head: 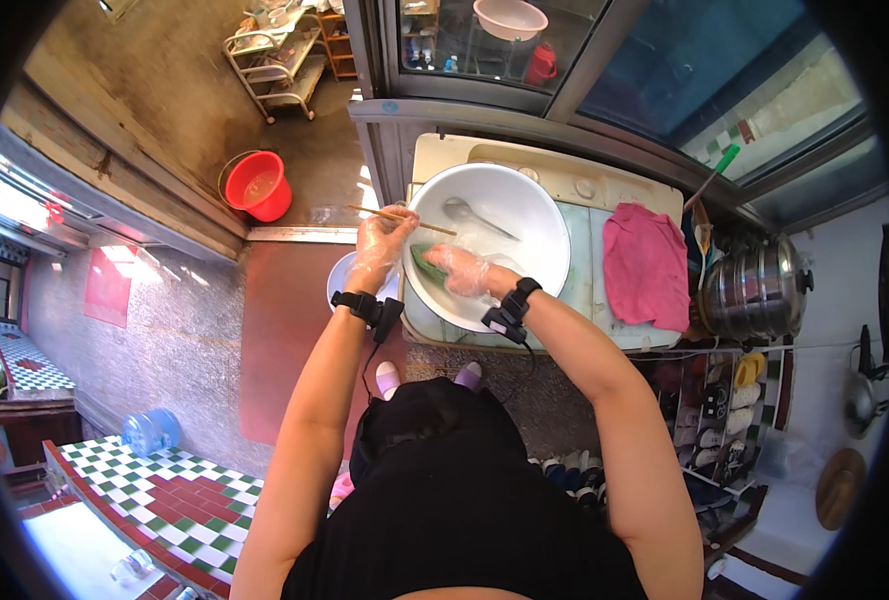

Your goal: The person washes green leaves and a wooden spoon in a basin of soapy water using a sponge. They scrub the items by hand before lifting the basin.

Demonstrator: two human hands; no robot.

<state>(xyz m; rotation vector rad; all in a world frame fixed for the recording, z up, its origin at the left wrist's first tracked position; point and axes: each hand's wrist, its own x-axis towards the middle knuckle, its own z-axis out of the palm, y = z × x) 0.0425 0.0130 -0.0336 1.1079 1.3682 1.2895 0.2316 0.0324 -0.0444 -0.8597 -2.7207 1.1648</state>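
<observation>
My left hand [384,246], in a clear plastic glove, grips thin wooden chopsticks [369,211] at the left rim of a large white basin [542,225]. The far ends of the chopsticks point over the inside of the basin. My right hand [463,270], gloved in the same way, holds green leaves [424,262] low inside the basin; its fingers partly cover them. A metal spoon [482,217] leans in the basin. Whitish contents lie near the middle, too unclear to name. Below my left hand, partly hidden, is a light blue-white basin [339,281].
The white basin stands on a washing machine [583,300] with a pink cloth [645,266] at its right. A stacked metal steamer [752,289] is further right. On the left are a red bucket [258,186] and a red mat [294,337]. Sliding windows [482,90] rise behind the machine.
</observation>
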